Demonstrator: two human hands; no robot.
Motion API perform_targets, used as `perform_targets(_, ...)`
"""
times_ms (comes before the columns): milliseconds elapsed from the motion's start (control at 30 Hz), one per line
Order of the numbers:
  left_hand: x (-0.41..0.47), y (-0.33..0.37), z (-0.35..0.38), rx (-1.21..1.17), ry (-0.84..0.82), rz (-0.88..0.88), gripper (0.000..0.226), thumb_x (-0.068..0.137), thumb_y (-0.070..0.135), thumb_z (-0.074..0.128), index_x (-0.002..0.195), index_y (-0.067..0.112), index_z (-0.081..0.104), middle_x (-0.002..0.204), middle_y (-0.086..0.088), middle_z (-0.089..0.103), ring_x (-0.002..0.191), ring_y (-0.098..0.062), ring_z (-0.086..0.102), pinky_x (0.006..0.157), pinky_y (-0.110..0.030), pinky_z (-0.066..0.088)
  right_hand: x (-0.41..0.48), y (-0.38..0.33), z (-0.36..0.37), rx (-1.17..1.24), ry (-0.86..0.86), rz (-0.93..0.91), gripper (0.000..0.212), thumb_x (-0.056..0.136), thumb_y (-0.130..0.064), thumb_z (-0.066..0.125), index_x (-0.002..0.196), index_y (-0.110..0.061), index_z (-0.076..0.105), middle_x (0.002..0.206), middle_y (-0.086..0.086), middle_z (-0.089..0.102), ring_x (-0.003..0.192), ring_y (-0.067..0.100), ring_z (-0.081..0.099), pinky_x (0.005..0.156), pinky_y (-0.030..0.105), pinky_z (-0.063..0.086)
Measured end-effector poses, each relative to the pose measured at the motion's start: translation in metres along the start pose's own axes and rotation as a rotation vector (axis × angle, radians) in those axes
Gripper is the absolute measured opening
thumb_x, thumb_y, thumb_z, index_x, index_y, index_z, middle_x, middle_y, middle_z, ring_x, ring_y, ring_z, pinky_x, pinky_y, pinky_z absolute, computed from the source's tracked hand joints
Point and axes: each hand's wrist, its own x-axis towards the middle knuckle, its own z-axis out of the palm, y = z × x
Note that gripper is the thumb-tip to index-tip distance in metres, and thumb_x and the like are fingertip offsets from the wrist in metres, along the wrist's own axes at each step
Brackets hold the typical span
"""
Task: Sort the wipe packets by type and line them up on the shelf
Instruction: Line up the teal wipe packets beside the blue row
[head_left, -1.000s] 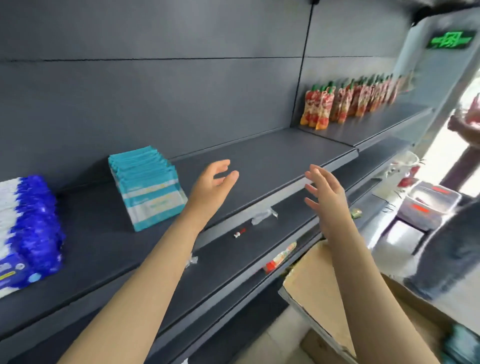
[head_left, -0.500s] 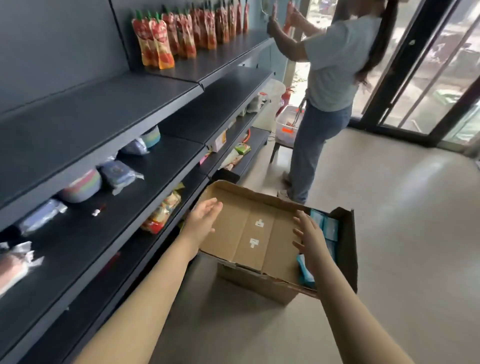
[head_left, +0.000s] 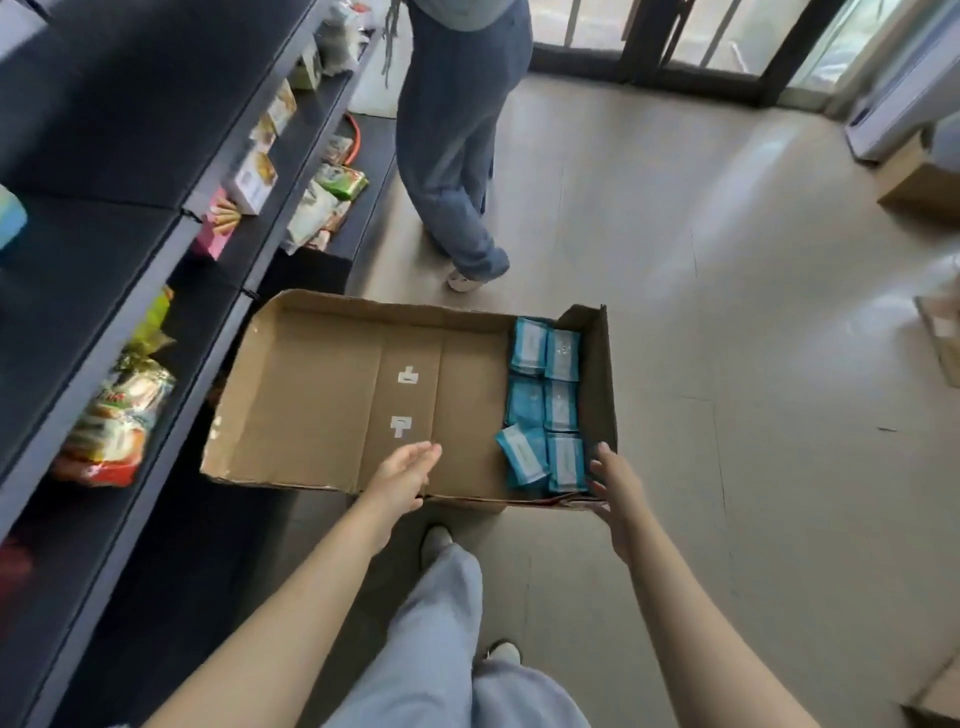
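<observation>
Both of your hands have come down and closer to the cardboard box (head_left: 311, 395) since 0.5 s ago, and your view has tipped so that you look straight into it.

Head view: the box sits on the floor just beside the dark shelf (head_left: 111, 332) on your left, and most of its bottom is bare. The blue wipe packets (head_left: 545, 405) are packed against its right end wall in 2 columns of 3 stacks. That block's long axis runs away from you along the wall.

Your left hand (head_left: 402, 475) hovers over the near edge at the middle of the box, fingers straight and together, holding nothing. Your right hand (head_left: 618, 493) is at the near right corner, fingers spread and relaxed, also empty. I cannot tell whether it touches the cardboard.

The relation to watch: the nearest stacks lie just left of your right fingertips and well to the right of your left hand. Your right hand is clearly the nearer one. I judge that it can close on the nearest stack from the wall side, while the left has to cross bare cardboard to meet it.

Another person (head_left: 457, 156) stands beyond the box.
</observation>
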Motion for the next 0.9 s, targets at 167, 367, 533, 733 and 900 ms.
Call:
perform_targets(167, 0.081, -0.004, 0.036, 0.078, -0.073, -0.163, 0.038, 0.096, 0.048, 0.055, 0.127, 0.026, 0.052, 0.127, 0.002, 0.056, 0.113, -0.017, 0.054, 0.087, -0.030, 0.045, 0.082, 0.007, -0.002, 0.020, 0.069, 0.126, 0.050, 0.102, -0.045, 0.045, 0.143, -0.015, 0.042, 0.128, 0.000, 0.050, 0.121, 0.022, 0.050, 0.103, 0.040, 0.039)
perform_targets(367, 0.185, -0.044, 0.095, 0.118, -0.087, -0.298, 0.039, 0.097, 0.044, 0.055, 0.129, 0.023, 0.053, 0.126, 0.002, 0.058, 0.111, -0.016, 0.057, 0.090, -0.031, 0.047, 0.200, 0.044, 0.005, -0.088, 0.038, 0.210, 0.058, 0.092, -0.062, 0.047, 0.130, -0.019, 0.051, 0.119, -0.004, 0.061, 0.113, 0.016, 0.056, 0.103, 0.037, 0.043)
perform_targets(533, 0.259, -0.087, 0.145, 0.143, -0.025, -0.360, 0.045, 0.099, 0.035, 0.056, 0.137, 0.014, 0.050, 0.135, -0.002, 0.054, 0.119, -0.018, 0.055, 0.088, -0.030, 0.049, 0.276, 0.084, 0.011, -0.324, -0.035, 0.214, 0.068, 0.098, -0.054, 0.044, 0.151, -0.013, 0.033, 0.137, -0.001, 0.049, 0.131, 0.024, 0.048, 0.103, 0.030, 0.037)
perform_targets(733, 0.301, -0.111, 0.183, 0.040, -0.001, -0.480, 0.051, 0.099, 0.037, 0.054, 0.143, 0.015, 0.044, 0.130, 0.001, 0.056, 0.110, -0.017, 0.054, 0.091, -0.033, 0.046, 0.306, 0.114, 0.011, -0.472, 0.000, 0.145, 0.061, 0.100, -0.044, 0.048, 0.152, -0.014, 0.033, 0.145, 0.007, 0.048, 0.133, 0.022, 0.045, 0.111, 0.036, 0.036)
perform_targets(900, 0.316, -0.119, 0.182, 0.087, 0.077, -0.424, 0.045, 0.099, 0.030, 0.056, 0.139, 0.010, 0.048, 0.125, 0.000, 0.059, 0.101, -0.012, 0.054, 0.081, -0.024, 0.041, 0.314, 0.120, 0.010, -0.516, -0.027, 0.111, 0.060, 0.099, -0.039, 0.055, 0.150, -0.013, 0.037, 0.143, 0.006, 0.046, 0.129, 0.019, 0.048, 0.107, 0.031, 0.038)
